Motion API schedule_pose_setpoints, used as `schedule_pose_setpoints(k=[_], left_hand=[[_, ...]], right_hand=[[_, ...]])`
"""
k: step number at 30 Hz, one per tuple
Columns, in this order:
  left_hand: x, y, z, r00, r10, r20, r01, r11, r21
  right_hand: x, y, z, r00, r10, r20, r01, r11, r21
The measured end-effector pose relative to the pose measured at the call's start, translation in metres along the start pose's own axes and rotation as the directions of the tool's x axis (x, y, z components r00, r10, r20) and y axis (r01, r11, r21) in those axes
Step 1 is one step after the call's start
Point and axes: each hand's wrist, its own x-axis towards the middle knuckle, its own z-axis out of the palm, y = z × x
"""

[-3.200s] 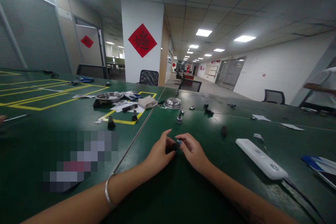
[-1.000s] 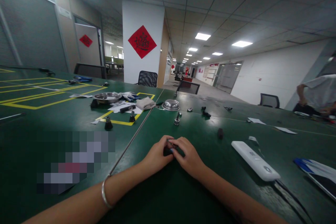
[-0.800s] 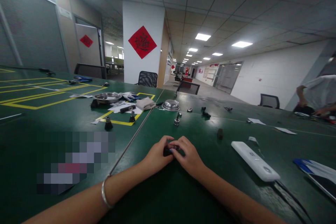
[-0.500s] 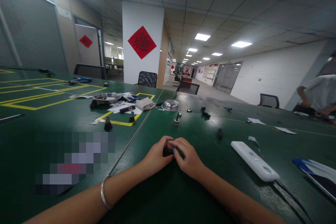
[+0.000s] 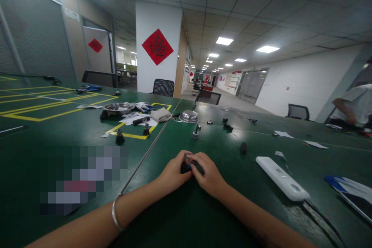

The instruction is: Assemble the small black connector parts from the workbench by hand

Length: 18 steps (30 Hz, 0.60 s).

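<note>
My left hand [image 5: 176, 168] and my right hand [image 5: 207, 172] meet above the green table [image 5: 162, 217], fingertips together. Between them is a small object with a bluish glint [image 5: 191, 166], mostly covered by the fingers, so its kind does not show. Both hands are closed around it, thumbs and fingers curled inward. Just beyond the fingers stands a small metal fitting [image 5: 195, 135] on the table. A shiny metal bowl [image 5: 188, 116], seemingly upside down, lies farther back.
A white device [image 5: 281, 178] with a cable lies at right, near a blue-and-white packet [image 5: 351, 193]. Dark-based fittings [image 5: 119, 136], a metal dish [image 5: 118, 108] and a beige cloth [image 5: 161, 114] lie at left. A small black block [image 5: 243, 148] sits right of centre. Another person [image 5: 353, 104] is at far right.
My hands stay in almost the same place, with only a slight shift of the fingers around the small object. The person at far right has moved an arm.
</note>
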Motion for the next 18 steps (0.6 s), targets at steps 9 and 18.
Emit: schedule_pose_setpoints(k=[9,18], left_hand=[[0.0,0.0041,-0.0019,1.0,-0.028,0.006,0.028,0.999,-0.016],[0.0001,0.002,-0.0015,0.999,-0.019,0.032,0.02,0.999,-0.036]], right_hand=[[0.0003,-0.0001,-0.0011,0.999,0.04,0.007,-0.04,0.999,-0.012],[-0.0016,-0.003,-0.0036,0.996,-0.063,0.065,0.058,0.996,0.071]])
